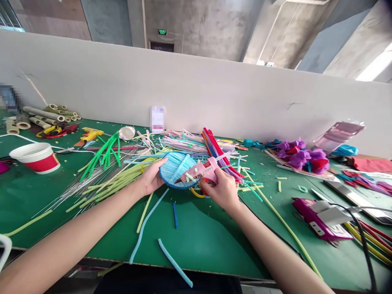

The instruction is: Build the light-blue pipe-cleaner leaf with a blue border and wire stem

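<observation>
My left hand [152, 176] grips the left rim of a round disc [174, 165] that looks covered in light blue pipe cleaners, with a darker blue edge. In my right hand [221, 188] is a pink glue gun [206, 169], a translucent stick poking out of its back end. Its nozzle end lies over the right part of the disc, and I cannot tell whether it touches. Both are held just above the green table [208, 241]. Behind my hands lie bundles of pipe cleaners, among them a red and purple bunch [211, 141].
Yellow-green pipe cleaners [122, 179] and thin wires spread to the left, near a paper cup [36, 157], a yellow glue gun [91, 134] and bamboo pieces [45, 116]. Purple flowers [301, 155] and a magenta power strip [320, 220] sit right. A partition [214, 94] stands behind.
</observation>
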Demonstrator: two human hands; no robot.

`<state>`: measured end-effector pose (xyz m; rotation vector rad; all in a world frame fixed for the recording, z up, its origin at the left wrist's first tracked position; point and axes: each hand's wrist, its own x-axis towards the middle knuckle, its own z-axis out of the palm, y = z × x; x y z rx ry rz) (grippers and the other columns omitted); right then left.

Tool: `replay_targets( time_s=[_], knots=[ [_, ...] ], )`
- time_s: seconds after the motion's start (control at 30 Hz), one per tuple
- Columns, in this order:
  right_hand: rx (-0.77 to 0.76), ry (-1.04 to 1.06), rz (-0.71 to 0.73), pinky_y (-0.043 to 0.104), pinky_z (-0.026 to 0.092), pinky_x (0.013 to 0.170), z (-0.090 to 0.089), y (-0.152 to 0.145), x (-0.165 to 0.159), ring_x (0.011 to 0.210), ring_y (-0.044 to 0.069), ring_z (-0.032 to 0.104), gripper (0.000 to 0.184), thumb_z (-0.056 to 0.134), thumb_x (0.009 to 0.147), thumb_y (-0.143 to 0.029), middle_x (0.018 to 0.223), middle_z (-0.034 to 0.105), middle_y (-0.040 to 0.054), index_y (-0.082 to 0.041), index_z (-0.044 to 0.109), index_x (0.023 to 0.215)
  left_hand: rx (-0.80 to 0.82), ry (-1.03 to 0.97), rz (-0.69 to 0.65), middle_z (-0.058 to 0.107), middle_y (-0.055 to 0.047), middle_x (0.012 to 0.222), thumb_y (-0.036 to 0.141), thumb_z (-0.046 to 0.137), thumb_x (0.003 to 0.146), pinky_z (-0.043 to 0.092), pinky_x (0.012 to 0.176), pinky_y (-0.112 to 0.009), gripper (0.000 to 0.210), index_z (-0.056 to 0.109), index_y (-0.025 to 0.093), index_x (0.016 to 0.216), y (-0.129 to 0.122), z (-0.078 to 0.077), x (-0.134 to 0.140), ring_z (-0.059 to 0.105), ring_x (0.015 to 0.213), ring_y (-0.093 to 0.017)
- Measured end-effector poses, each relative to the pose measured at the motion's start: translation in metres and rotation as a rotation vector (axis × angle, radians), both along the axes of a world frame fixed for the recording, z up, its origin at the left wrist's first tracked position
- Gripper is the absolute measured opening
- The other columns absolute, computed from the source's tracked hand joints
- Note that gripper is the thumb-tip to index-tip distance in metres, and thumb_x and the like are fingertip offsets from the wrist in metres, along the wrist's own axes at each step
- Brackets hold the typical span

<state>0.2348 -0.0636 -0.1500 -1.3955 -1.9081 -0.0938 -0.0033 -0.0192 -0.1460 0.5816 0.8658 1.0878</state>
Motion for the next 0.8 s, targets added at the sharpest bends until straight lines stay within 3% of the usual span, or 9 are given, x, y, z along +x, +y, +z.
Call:
replay_targets(
  time_s=[0.37,0.8],
  knots=[
    [0.225,-0.068,0.036,0.025,0.031,0.047,-0.0021,0.0027,-0.0004,0.047,0.014,0.050,0.013,0.057,0.083,-0.034,0.057,0.056,-0.0024,-0.022,0.055,0.079,0.027,0.013,-0.063,0.077,-0.013,0.115,0.033,0.049,0.100,0.062,0.082,-0.035,0.038,0.070,0.010,0.121,0.0020,-0.0025,-0.0014,0.076,0.093,-0.025],
    [0.326,-0.110,0.044,0.024,0.031,0.045,-0.0035,0.0026,-0.0032,0.044,0.013,0.048,0.021,0.057,0.084,-0.033,0.056,0.054,-0.0031,-0.024,0.043,0.070,0.007,0.041,-0.048,0.078,-0.014,0.108,0.031,0.046,0.102,0.061,0.072,-0.032,0.038,0.070,0.008,0.120,0.0015,-0.0010,0.0006,0.076,0.081,-0.023]
  ],
)
